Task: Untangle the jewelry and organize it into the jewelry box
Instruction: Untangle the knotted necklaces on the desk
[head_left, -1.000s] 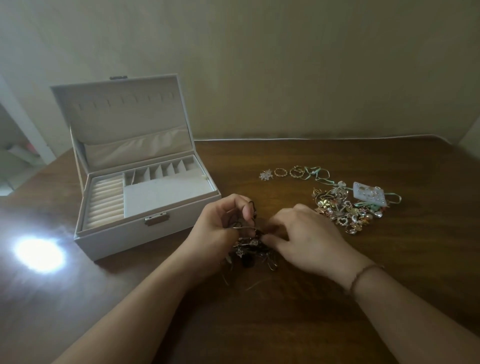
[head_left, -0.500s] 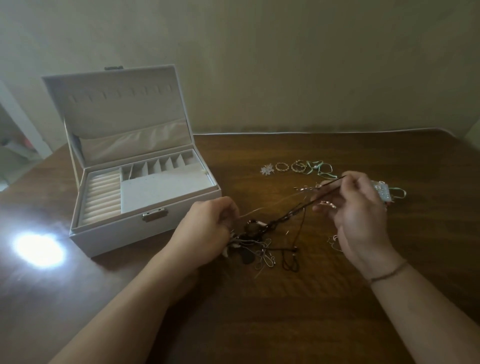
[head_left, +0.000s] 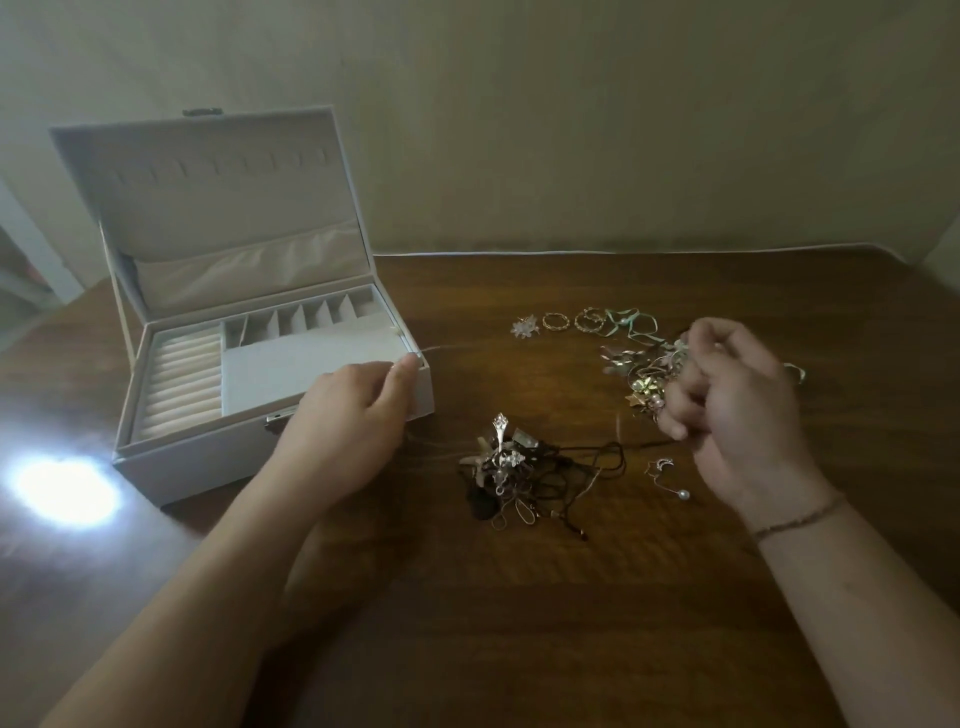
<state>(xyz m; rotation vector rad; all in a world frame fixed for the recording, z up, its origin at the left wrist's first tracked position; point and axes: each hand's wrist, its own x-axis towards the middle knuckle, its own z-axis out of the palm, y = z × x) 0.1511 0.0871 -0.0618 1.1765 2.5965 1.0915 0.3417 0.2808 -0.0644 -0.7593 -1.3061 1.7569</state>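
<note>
Head view, change: both hands have parted since half a second ago.
Left hand (head_left: 348, 415): moved to the jewelry box (head_left: 218, 364) front right corner, pinching a thin chain (head_left: 431, 351).
Tangled jewelry (head_left: 519, 473): mid-desk (head_left: 519, 623).
Right hand (head_left: 727, 395): fingers curled over the loose pile (head_left: 644, 374); hold unclear.

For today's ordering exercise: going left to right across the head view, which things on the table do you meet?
Bright light glare → jewelry box → left hand → tangled jewelry → pearl earring → right hand.
</note>
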